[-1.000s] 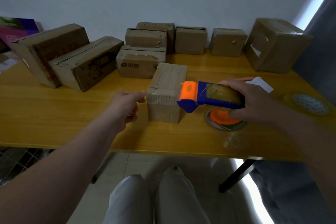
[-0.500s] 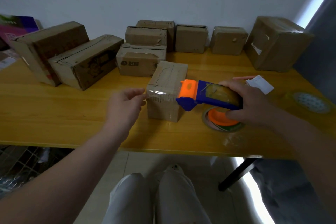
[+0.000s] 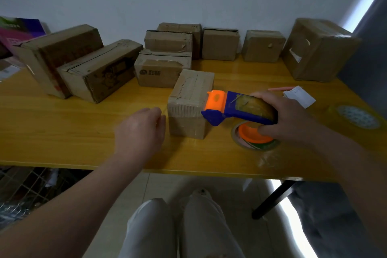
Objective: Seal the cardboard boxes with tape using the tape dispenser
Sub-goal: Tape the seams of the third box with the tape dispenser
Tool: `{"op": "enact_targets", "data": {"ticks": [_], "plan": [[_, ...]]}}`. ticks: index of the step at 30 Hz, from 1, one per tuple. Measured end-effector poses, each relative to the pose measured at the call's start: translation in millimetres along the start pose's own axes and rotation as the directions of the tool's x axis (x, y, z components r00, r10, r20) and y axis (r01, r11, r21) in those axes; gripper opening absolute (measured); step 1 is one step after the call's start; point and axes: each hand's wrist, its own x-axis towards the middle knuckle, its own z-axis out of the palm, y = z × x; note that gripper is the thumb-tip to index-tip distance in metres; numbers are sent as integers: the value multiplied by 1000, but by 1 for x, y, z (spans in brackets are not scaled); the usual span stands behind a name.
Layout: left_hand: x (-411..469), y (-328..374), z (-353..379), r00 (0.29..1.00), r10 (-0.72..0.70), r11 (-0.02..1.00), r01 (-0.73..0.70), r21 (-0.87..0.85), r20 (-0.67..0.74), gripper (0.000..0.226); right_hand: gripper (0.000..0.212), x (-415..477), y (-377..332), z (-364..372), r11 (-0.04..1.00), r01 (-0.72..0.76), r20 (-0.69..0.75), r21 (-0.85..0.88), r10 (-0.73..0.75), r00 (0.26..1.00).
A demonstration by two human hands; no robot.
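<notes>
A small cardboard box (image 3: 189, 98) stands in the middle of the yellow table (image 3: 62, 127). My right hand (image 3: 291, 117) grips a blue and orange tape dispenser (image 3: 234, 108). Its orange head rests against the box's right top edge. A strip of clear tape gleams across the near top edge of the box. My left hand (image 3: 142, 130) hovers just left of the box, with thumb and fingers pinched together at what looks like the tape's free end.
Several cardboard boxes (image 3: 167, 41) line the back wall, with two long ones (image 3: 98, 69) at the left and a big one (image 3: 318, 48) at the right. A tape roll with an orange core (image 3: 255, 139) lies under my right hand. Beyond it lie a white card (image 3: 299, 98) and a round disc (image 3: 358, 119).
My left fingers drew back slightly from the box's left edge and pinched together. Clear tape now shows across the box's near top edge. The dispenser has barely moved.
</notes>
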Motion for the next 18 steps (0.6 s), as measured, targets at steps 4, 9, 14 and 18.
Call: {"op": "enact_targets", "data": {"ticks": [4,9,14,18], "plan": [[1,-7,1,996,42,999,-44,19,83,27,68,1,-1,1,1000,-2,1,9,2,1000],[14,-15,-15,967,-25,989,-12,145,255,34,66,1,-4,1,1000,9,1,5,-9,1000],[18,-10,-27,989,9,999,-15,40,147,53,66,3,-9,6,999,-5,14,43,4,1000],[26,7,-31,916,333,939,-299,-172,224,67,62,6,-20,15,996,-11,0,89,11,1000]]}}
